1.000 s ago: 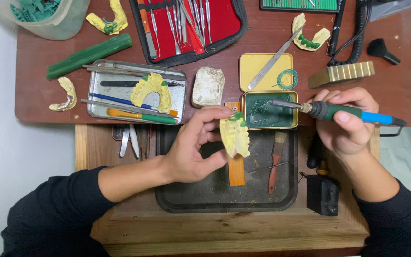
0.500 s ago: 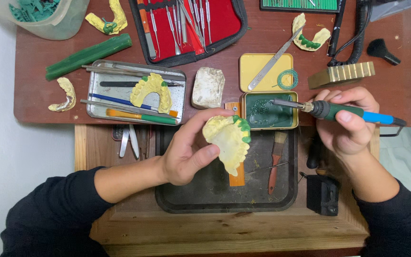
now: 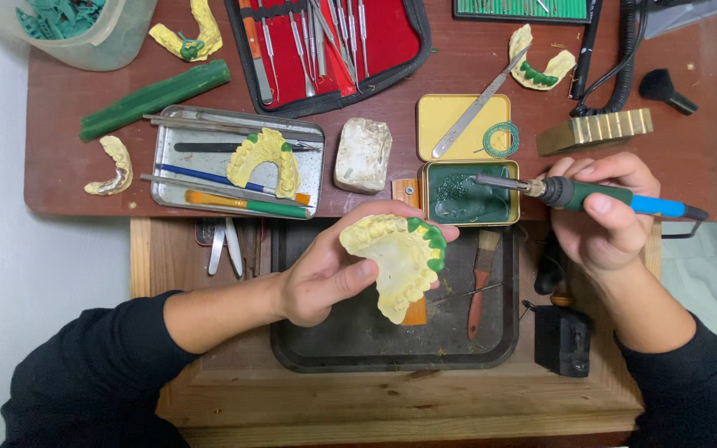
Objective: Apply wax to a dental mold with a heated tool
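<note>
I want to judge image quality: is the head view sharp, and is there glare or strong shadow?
Head view: even, soft light, only faint shadows; the yellow dental cast in the left hand and the heated tool in the right hand look sharp; mild glare on the metal tray.

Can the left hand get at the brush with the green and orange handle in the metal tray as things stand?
Probably not freely: the left hand is holding the yellow dental cast. The brush lies uncovered in the metal tray, with nothing between.
</note>
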